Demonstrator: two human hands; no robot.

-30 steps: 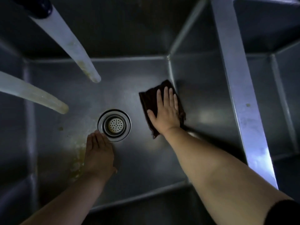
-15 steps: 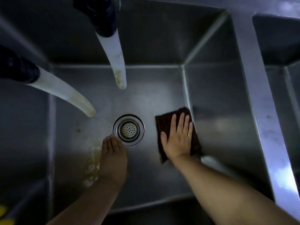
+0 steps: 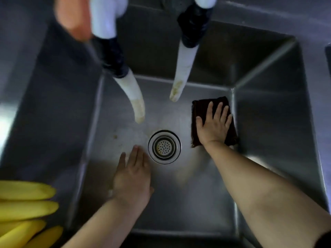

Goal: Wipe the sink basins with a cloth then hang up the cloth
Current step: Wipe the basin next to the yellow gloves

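Note:
A dark brown cloth lies flat on the floor of the steel sink basin, against its right wall. My right hand presses on it with straight, spread fingers. My left hand rests flat on the basin floor, just left of the round drain strainer, fingers straight and holding nothing. Pale stains mark the floor left of the drain.
Two white hose spouts with dark sleeves hang over the basin, one at left, one at centre. Yellow bananas lie at the lower left outside the basin. A blurred orange thing shows at top left.
The view has shifted left, bringing the bananas in. My right hand has slid the cloth away from me along the right wall. My left hand stays beside the drain.

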